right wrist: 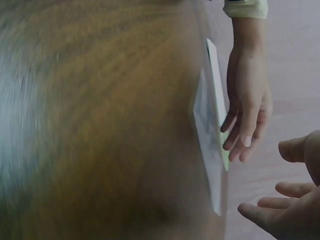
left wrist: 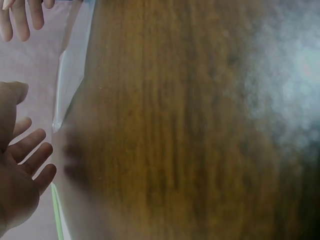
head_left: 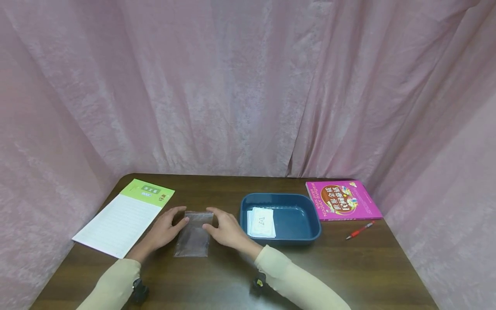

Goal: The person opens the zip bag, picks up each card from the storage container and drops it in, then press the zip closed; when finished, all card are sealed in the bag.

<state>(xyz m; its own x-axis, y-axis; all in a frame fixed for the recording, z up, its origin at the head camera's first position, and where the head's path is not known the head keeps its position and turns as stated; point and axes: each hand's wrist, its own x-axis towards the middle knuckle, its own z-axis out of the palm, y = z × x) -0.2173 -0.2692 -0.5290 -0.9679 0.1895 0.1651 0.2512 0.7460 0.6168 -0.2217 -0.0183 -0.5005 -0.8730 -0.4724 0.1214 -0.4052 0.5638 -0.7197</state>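
A clear, flat plastic sleeve point(head_left: 192, 241) lies on the table between the two hands; whether it has contents is hard to tell. To its left is my left hand point(head_left: 164, 228), fingers spread and thumb reaching toward the sleeve. My right hand point(head_left: 227, 230) mirrors it on the other side. From the left wrist view, the left hand point(left wrist: 22, 180) has loose fingers around nothing, near the sleeve's edge point(left wrist: 70, 75). The right wrist view shows the right hand point(right wrist: 295, 200) with relaxed fingers, apart from the sleeve point(right wrist: 207, 135).
Right of the hands stands a blue tray point(head_left: 298, 238) with white printed cards point(head_left: 262, 223) at its left end. Behind it to the right lie a pink book point(head_left: 360, 202) and a red pen point(head_left: 359, 231). A green-topped writing pad point(head_left: 120, 226) rests at left. Pink curtains point(head_left: 232, 86) surround the table.
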